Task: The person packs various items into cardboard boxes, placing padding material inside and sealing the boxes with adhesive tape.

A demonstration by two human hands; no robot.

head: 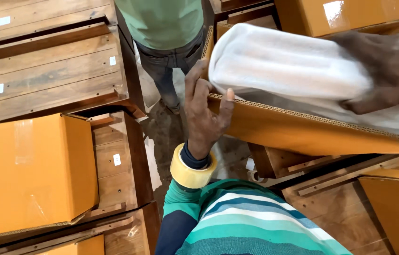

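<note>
Just beyond the left hand (204, 113), whose fingertips gripped the cardboard flap (312, 130), a person in a green shirt (161, 19) stood cut off at the top edge, so nothing above the chest showed. The white foam-wrapped bundle (289, 66) under the right hand (388, 71) ran out past the right edge; what it wrapped was hidden. That hand was blurred and its wrist was cropped, so its hold could not be judged. The flap hid the box interior beneath the grip. The roll of tape (191, 170) on the left wrist covered part of the sleeve.
</note>
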